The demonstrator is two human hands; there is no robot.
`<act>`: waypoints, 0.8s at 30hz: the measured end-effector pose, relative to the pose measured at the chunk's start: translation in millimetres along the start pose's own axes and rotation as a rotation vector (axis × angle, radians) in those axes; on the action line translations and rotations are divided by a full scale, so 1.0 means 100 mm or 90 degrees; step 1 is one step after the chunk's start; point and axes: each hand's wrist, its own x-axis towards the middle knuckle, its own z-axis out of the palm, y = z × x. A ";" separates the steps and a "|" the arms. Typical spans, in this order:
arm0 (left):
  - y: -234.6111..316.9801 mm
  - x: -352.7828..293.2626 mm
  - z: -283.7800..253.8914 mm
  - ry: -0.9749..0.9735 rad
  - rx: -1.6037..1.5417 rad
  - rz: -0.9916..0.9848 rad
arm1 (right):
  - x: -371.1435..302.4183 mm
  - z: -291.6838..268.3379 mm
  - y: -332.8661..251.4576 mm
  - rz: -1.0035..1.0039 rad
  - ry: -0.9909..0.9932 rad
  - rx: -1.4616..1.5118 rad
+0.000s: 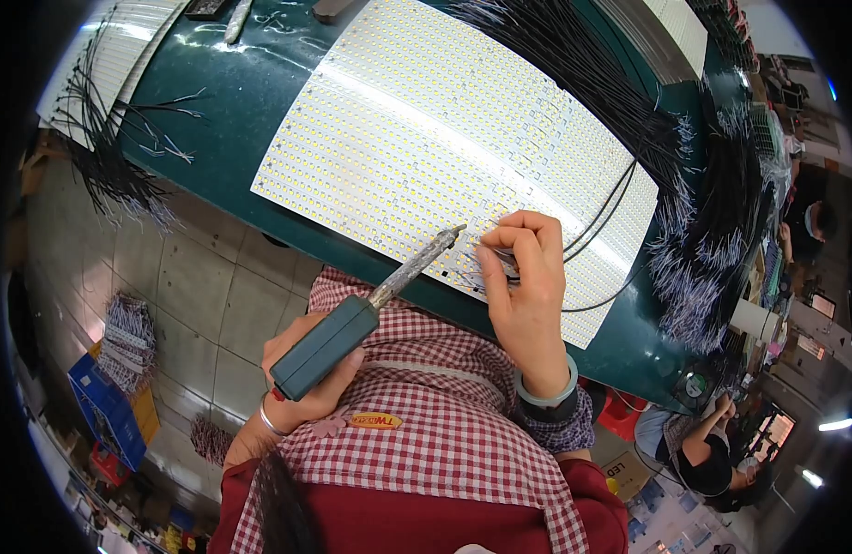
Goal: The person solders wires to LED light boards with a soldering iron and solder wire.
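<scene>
My left hand is wrapped round the dark green, boxy handle of a soldering iron. Its tip rests over the near part of a white LED board, close to my right fingertips; whether it touches is unclear. My right hand is closed in a pinch on a thin black wire at the board's surface. The wire's end between thumb and fingers is mostly hidden. Fine light-coloured leads lie on the board beside my right thumb. The board is covered with rows of small yellowish LEDs.
The board lies on a green table. Bundled black wires run along its far right side, with stripped-end bundles at the right. More wires hang off the left edge. A blue crate stands on the floor. Another person sits right.
</scene>
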 end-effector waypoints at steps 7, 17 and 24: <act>-0.01 -0.01 0.00 -0.001 0.015 0.008 | -0.01 0.00 0.00 0.015 0.016 0.029; -0.01 0.00 0.02 -0.003 0.023 0.027 | 0.01 0.08 -0.01 -0.008 0.018 -0.051; 0.01 0.03 0.03 -0.011 0.026 0.028 | 0.01 0.12 -0.01 -0.023 0.026 -0.081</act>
